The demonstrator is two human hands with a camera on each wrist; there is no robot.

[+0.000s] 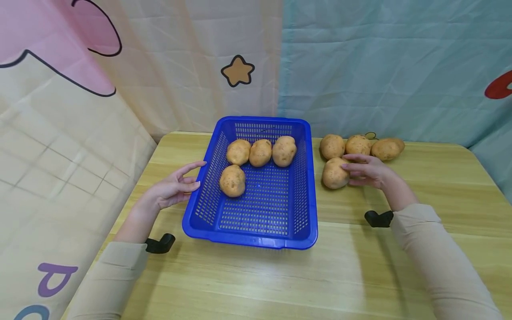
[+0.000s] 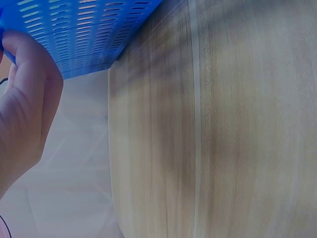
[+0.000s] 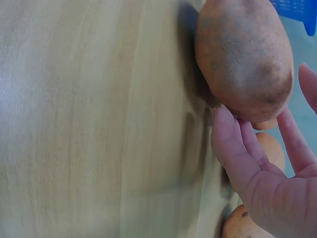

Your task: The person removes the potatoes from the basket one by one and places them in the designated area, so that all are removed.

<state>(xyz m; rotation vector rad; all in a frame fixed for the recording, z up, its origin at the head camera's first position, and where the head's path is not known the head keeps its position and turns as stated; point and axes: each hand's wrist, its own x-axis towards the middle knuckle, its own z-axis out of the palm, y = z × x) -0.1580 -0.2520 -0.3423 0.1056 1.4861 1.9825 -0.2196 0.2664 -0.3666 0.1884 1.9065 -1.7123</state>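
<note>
My left hand (image 1: 171,190) touches the left rim of a blue plastic basket (image 1: 256,242) with its fingertips, fingers loosely bent. The left wrist view shows this hand beside the slotted basket wall (image 2: 84,34); its fingertips are partly hidden there. Several potatoes lie in the basket, three in a row at the back and one potato (image 1: 232,181) in front on the left. On the table right of the basket, my right hand (image 1: 366,171) touches a potato (image 1: 335,173) at its right end. In the right wrist view its fingers reach that potato (image 3: 245,59) while the thumb stands apart.
Behind the right hand, three more potatoes lie in a row along the table's back edge, the rightmost potato (image 1: 387,149) being longest. The wooden table (image 1: 256,284) meets a printed curtain (image 1: 380,66) at the back and another on the left.
</note>
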